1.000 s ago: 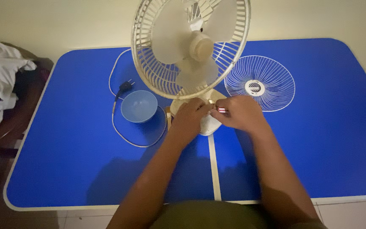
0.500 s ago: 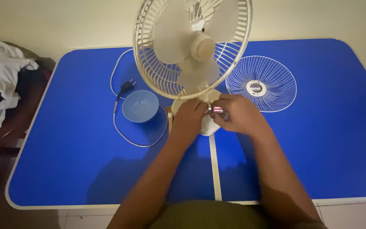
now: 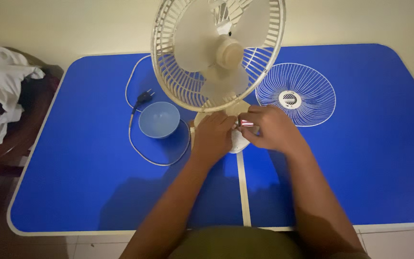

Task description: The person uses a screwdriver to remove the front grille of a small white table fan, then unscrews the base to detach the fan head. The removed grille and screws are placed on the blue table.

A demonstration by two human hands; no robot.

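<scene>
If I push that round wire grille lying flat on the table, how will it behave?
The wire grille looks thin and mostly open, so probably light and slightly springy. Lying flat on the smooth blue table, it would likely slide rather than roll or tip.

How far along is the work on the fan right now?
Done: the white wire front grille is off, lying flat on the blue table. In hand: the left hand and right hand work a small striped tool at the cream fan's base. Left: blades and rear guard remain mounted.
</scene>
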